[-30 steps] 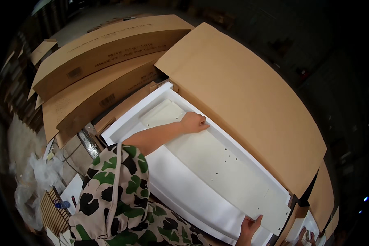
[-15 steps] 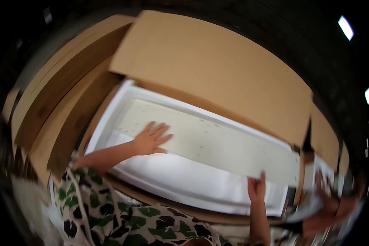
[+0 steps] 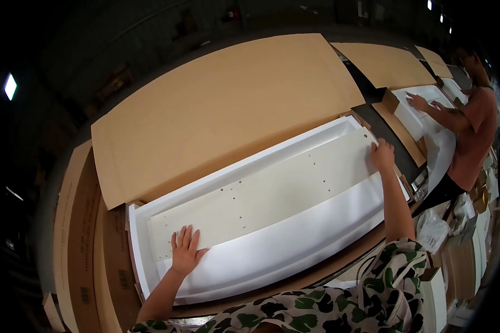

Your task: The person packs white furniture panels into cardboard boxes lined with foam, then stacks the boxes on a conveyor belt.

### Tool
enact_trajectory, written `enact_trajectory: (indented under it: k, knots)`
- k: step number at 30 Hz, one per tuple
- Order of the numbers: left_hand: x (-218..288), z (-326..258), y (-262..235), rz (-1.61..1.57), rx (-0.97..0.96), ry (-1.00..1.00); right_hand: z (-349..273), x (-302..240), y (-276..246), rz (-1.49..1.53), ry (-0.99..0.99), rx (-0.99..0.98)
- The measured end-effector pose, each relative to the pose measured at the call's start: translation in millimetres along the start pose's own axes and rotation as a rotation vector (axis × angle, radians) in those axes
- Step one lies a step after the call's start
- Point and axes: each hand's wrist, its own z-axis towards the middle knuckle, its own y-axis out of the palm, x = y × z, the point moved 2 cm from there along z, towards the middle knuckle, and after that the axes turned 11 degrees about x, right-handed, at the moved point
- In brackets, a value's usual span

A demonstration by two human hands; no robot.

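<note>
At eight o'clock I have brown cardboard cartons (image 3: pixel 76 233) lying side by side. The left hand (image 3: pixel 186 252), at seven, is open with fingers spread across the near edge of a drilled off-white panel (image 3: pixel 280 191). That panel slants across the centre, toward two o'clock, inside a deep white tray (image 3: pixel 138 250); a broad cardboard flap (image 3: pixel 228 116) spreads above at twelve. At three, the right hand (image 3: pixel 383 155) curls at the panel's right end; I can't tell whether it grips. Beyond, near two, a co-worker (image 3: pixel 479 133) reaches over another white tray (image 3: pixel 408 117).
</note>
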Motion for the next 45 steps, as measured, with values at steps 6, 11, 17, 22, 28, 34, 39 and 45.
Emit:
enact_trajectory:
  k: [6, 11, 17, 22, 28, 34, 39, 45]
  knots:
    - [-4.6, -3.8, -8.8, -0.005, -0.017, -0.046, -17.2, -24.8, 39.8, -0.198, 0.091, -0.235]
    - [-0.3, 13.8, -7.0, -0.014, -0.096, 0.004, -28.3, -5.3, 47.9, -0.279, -0.172, -0.125]
    - [-3.5, 5.0, 2.2, 0.014, -0.083, 0.016, -66.3, -67.3, 33.1, -0.036, -0.363, -0.709]
    - [-13.2, -1.9, 3.3, 0.019, -0.077, -0.017, -65.6, -57.1, 12.2, -0.060, -0.513, -0.832]
    - [-34.2, 8.5, 0.4, 0.186, -0.018, 0.001, -80.6, -47.5, 29.2, 0.109, -0.734, -0.478]
    - [-35.4, 4.0, 12.5, 0.042, 0.100, -0.159, -85.3, -60.0, 31.8, 0.138, -0.694, -0.193]
    - [-37.6, -3.3, 12.6, -0.024, 0.157, -0.193, -68.2, -68.6, 28.1, 0.025, -0.554, -0.419]
    - [-23.8, -10.5, 14.2, 0.121, 0.207, -0.203, -59.4, -87.0, 32.4, -0.060, -0.530, -0.539]
